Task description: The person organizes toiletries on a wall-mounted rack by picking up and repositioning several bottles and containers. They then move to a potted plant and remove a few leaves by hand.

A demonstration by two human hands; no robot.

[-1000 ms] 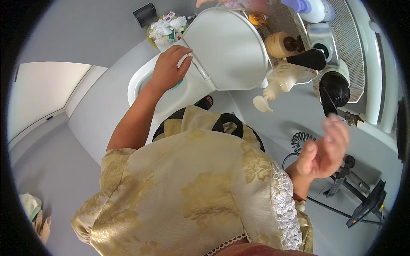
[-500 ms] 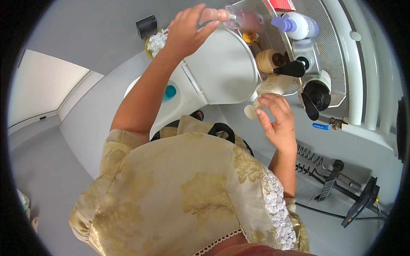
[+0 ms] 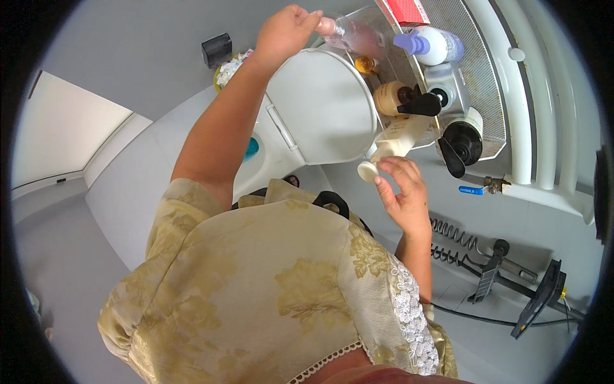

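At the top, my left hand has its fingers closed on the pink cap of a clear pink bottle, which lies tilted at the rack's left end. Lower right, my right hand pinches the round pale cap at the neck of a cream bottle. This bottle stays in the wire rack, its neck toward me. Between the two bottles sit a small amber bottle and a tan pump bottle with a dark top.
A white bottle with a purple pump, a silver pump bottle and a black-topped bottle share the rack with a red box. Below is a toilet with its lid raised. White pipes and a blue-handled valve are at right.
My left hand has closed from spread fingers onto the pink cap. My right hand has shifted slightly down and left, its fingers tighter at the pale cap. The view has shifted a little.
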